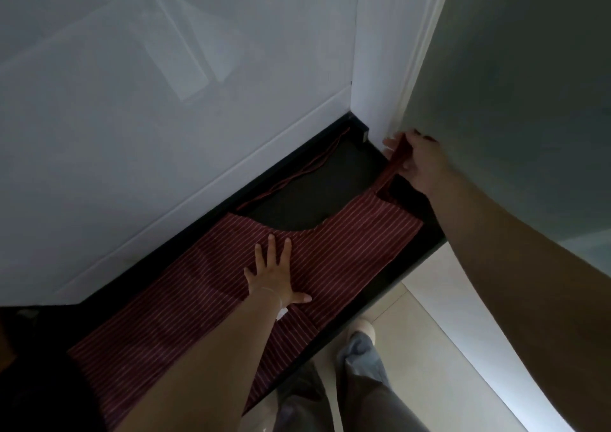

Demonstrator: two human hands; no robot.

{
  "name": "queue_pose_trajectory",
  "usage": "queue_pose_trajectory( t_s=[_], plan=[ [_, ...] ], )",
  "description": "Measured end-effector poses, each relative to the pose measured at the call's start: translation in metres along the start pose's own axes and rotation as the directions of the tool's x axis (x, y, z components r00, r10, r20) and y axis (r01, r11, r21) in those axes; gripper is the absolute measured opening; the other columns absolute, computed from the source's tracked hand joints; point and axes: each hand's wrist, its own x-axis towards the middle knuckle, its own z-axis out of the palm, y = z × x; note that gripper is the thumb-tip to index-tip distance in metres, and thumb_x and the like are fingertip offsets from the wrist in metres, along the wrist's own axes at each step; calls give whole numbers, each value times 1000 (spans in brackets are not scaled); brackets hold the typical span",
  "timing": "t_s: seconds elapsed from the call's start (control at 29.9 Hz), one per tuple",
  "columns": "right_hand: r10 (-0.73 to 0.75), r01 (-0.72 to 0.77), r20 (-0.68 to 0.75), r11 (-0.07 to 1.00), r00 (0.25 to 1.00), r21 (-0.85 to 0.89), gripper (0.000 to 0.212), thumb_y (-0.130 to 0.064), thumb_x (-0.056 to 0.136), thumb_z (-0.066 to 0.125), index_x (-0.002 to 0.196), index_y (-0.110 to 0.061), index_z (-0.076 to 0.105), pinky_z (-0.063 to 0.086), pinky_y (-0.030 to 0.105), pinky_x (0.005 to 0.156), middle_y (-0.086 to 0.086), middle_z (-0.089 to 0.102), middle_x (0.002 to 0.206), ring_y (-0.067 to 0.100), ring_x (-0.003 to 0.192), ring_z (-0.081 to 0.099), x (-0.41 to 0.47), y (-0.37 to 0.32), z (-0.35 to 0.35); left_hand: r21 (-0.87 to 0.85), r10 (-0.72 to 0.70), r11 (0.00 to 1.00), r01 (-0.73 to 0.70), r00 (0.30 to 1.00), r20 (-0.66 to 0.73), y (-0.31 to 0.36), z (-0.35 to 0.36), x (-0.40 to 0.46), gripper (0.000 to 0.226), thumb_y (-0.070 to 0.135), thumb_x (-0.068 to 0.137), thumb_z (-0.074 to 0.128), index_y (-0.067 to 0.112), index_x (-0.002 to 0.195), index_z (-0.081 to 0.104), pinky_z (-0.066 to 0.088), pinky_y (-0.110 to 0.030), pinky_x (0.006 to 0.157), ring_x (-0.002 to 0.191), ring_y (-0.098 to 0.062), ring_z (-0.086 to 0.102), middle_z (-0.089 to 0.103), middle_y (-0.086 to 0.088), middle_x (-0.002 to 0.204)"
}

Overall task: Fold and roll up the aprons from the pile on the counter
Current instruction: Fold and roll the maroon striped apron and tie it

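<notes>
1 apron [330, 250], dark red with thin pale stripes, lies spread along the dark counter [307, 207], which runs beside a white wall [165, 101] into a corner. The cloth is flat for most of its length, with the curved cut-out near the bib facing the wall; its near edge reaches the front edge of the counter, and whether it hangs over cannot be told. The left hand [276, 276] rests palm down on the middle of the apron, fingers straight and spread, gripping nothing and pressing the cloth to the counter. The right hand [416, 160] is raised at the far end near the corner, and its fingers and thumb pinch the neck strap [395, 164], which runs taut from the bib corner up to the hand. 1 thin tie [297, 173] trails loose along the back of the counter next to the wall. Judged from this layout, the work on this apron is at the smoothing and strap-tidying stage: no lengthwise fold shows, and no part is rolled. Remaining steps appear to be laying the strap and tie onto the cloth, folding the apron into a narrow strip, and rolling it. No pile and no finished roll are in view, so the number of aprons done or left cannot be told.
</notes>
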Motion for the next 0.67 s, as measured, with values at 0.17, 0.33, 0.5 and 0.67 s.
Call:
queue_pose_trajectory(
  t_s=[0.17, 0.33, 0.5, 0.67],
  plan=[
    [-22, -100, -152, 659, 988, -745, 56, -61, 88, 51, 121, -16, 52, 57, 31, 60, 7, 53, 113, 27, 90, 62, -29, -7, -6, -1, 146, 988, -157, 918, -369, -8, 18, -13, 101, 69, 82, 50, 26, 151, -9, 12, -52, 117, 147, -32, -4, -11, -9, 159],
    [-146, -57, -253, 757, 956, -651, 66, -45, 91, 57, 138, -9, 26, 47, 29, 51, 4, 58, 100, 17, 69, 59, -75, 80, -1, 321, 552, 819, -475, 504, -664, -16, 47, -34, 29, 49, 90, 50, 20, 87, 54, 46, -33, 66, 77, -18, 56, 55, 1, 87],
    [-35, 647, 667, -210, 744, -733, 50, -31, 87, 61, 134, -21, 47, 35, 31, 105, -1, 49, 136, 15, 125, 45, -129, 178, 8, 452, 652, 756, -473, 600, -463, -34, 86, -54, 44, 62, 76, 59, 20, 88, 56, 43, -32, 55, 72, -20, 55, 56, -1, 87],
    [350, 753, 698, -507, 625, -420, 80, -31, 82, 60, 151, -27, 19, 15, 41, 116, -3, 13, 160, 22, 146, 13, -137, 206, 9, 368, 582, 812, -453, 677, -450, -37, 100, -74, 55, 34, 60, 71, 18, 109, 52, 49, -42, 75, 92, -28, 55, 54, -7, 107]
  ],
)
